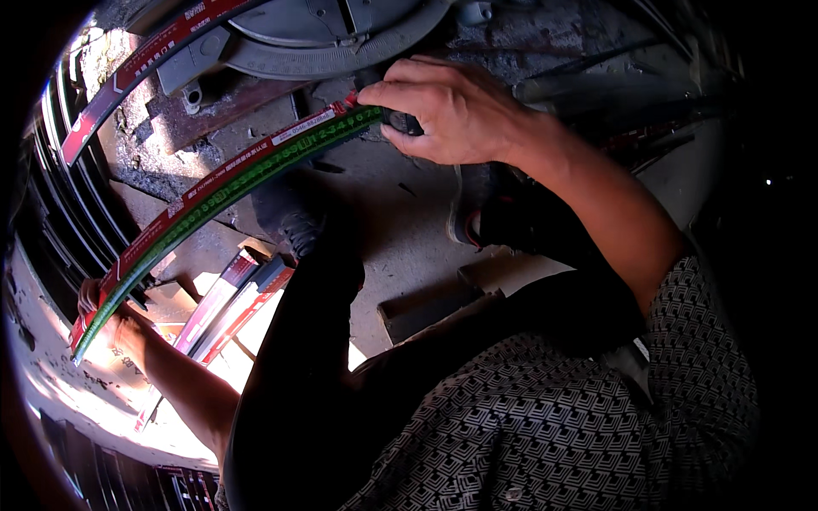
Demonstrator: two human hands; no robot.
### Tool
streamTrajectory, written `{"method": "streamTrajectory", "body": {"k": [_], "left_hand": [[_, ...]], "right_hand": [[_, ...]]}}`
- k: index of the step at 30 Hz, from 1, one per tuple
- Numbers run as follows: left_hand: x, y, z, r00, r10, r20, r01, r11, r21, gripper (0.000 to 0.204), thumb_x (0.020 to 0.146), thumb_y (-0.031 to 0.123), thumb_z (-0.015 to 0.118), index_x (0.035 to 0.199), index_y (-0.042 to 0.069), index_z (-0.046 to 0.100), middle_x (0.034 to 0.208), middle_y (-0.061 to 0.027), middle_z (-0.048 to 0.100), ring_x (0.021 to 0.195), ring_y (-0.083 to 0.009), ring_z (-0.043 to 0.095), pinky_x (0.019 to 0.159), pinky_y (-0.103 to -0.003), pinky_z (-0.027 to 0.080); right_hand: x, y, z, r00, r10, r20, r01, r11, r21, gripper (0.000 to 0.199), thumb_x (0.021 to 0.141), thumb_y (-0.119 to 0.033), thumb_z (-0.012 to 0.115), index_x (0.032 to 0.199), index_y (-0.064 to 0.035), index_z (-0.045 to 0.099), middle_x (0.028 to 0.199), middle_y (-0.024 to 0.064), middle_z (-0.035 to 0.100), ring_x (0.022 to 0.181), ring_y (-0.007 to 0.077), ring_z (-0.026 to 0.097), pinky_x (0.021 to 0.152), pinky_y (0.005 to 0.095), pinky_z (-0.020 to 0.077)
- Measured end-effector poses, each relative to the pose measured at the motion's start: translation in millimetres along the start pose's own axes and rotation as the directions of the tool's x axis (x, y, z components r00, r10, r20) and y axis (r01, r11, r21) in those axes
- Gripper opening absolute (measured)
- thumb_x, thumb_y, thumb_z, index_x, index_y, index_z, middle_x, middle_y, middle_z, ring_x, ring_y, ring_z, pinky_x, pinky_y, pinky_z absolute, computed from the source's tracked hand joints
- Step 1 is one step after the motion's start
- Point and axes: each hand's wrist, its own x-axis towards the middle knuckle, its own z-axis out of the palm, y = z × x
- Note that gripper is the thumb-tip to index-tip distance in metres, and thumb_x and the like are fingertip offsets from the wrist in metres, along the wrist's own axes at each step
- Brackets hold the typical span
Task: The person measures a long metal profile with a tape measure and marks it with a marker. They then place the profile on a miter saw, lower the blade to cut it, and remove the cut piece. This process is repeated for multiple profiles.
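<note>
A long profile strip with red printed film (200, 192) runs slantwise from lower left to upper middle. Along its near side lies a green tape measure blade (230, 183) with dark numerals. My left hand (121, 325) is wrapped round the strip and blade near their lower left end; its fingers are partly hidden behind them. At the upper right end my right hand (447, 109) is closed, thumb and forefinger pinching around the strip's end and a dark object (405, 122) where the blade ends, probably the tape's case, mostly covered by the hand.
A grey round saw base with a graduated scale (332, 60) stands beyond the strip. Another red-filmed profile (141, 64) crosses the upper left. Dark profiles (81, 196) lie stacked at left. Several offcuts (230, 298) lie by my left forearm, and a dark block (430, 308) lies near my legs.
</note>
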Motion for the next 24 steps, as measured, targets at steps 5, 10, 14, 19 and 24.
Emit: {"method": "streamTrajectory", "body": {"k": [5,10,14,19,24], "left_hand": [[-12,-28,14,0.993,0.045,-0.107,-0.053,0.996,-0.074,0.053,0.105,0.049,0.041,0.065,0.013,0.042,0.062,-0.0024,0.034,0.055,-0.0182,0.039,0.049,-0.031,0.032],[-12,-24,7,0.995,0.071,-0.07,-0.072,0.997,-0.018,0.059,0.105,0.055,0.04,0.065,0.012,0.041,0.063,-0.0048,0.034,0.056,-0.0187,0.04,0.05,-0.031,0.033],[-7,-4,-3,0.998,0.007,-0.059,-0.008,1.0,-0.006,0.058,0.103,0.054,0.042,0.064,0.011,0.039,0.064,-0.0067,0.033,0.056,-0.0188,0.038,0.05,-0.031,0.034],[-5,-5,-9,0.998,0.054,-0.021,-0.054,0.998,0.013,0.052,0.101,0.047,0.043,0.064,0.01,0.038,0.066,-0.0078,0.033,0.061,-0.02,0.039,0.055,-0.032,0.034],[-13,-23,-4,0.991,0.13,-0.041,-0.13,0.991,-0.011,0.048,0.101,0.043,0.043,0.067,0.01,0.038,0.067,-0.0081,0.033,0.062,-0.0208,0.039,0.056,-0.032,0.034]], "right_hand": [[0,0,1,1.0,0.0,-0.005,0.0,1.0,-0.001,0.039,0.085,-0.021,0.082,0.121,-0.0125,0.071,0.096,0.0058,0.069,0.091,0.0248,0.071,0.08,0.0388,0.0611],[1,-2,-2,1.0,0.013,0.006,-0.014,0.999,0.031,0.042,0.079,-0.013,0.084,0.12,-0.0086,0.072,0.099,0.0086,0.069,0.092,0.028,0.069,0.081,0.0391,0.0593],[1,-2,0,1.0,0.003,0.003,-0.003,0.999,0.036,0.042,0.08,-0.014,0.083,0.12,-0.0091,0.072,0.099,0.0085,0.069,0.092,0.0281,0.07,0.081,0.0393,0.0591],[0,-2,-1,1.0,0.014,0.02,-0.015,1.0,0.021,0.042,0.081,-0.014,0.083,0.121,-0.0095,0.072,0.1,0.0084,0.069,0.092,0.0273,0.07,0.081,0.0391,0.0592],[-1,0,4,1.0,-0.005,-0.006,0.005,1.0,-0.029,0.032,0.087,-0.022,0.079,0.115,-0.0123,0.069,0.091,0.0071,0.068,0.089,0.0272,0.072,0.076,0.0419,0.0607]]}}
